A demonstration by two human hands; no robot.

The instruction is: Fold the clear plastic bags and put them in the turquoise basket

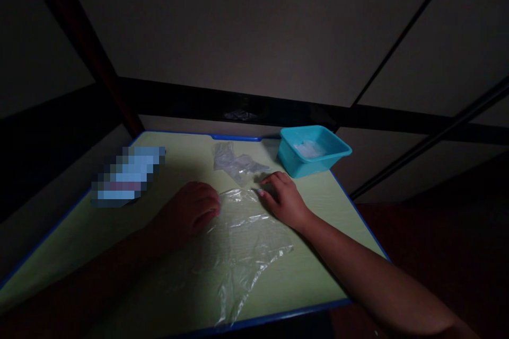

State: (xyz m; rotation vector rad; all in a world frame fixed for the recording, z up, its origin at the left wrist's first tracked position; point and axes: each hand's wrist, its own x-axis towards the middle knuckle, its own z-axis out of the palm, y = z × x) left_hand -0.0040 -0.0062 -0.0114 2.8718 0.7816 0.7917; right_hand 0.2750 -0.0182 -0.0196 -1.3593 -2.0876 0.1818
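Note:
A clear plastic bag [250, 233] lies spread and wrinkled on the pale green table, its lower part reaching the near edge. At its upper left corner my left hand [199, 204] is closed, fingers curled over the plastic and thumb tucked below. My right hand [284, 198] rests by the upper right corner, with a gap between thumb and index finger; the thumb tip is at the plastic's edge. Just beyond both hands lies a crumpled, cloudy plastic bag [240, 163], apart from the left hand and close to the right fingertips.
A turquoise plastic basin [292, 161] stands at the table's back right corner, with whitish, filmy material [310, 149] inside. At the left lies a blurred-out bluish object [129, 175]. Blue edging borders the table [183, 161], and dark-striped panels rise behind it.

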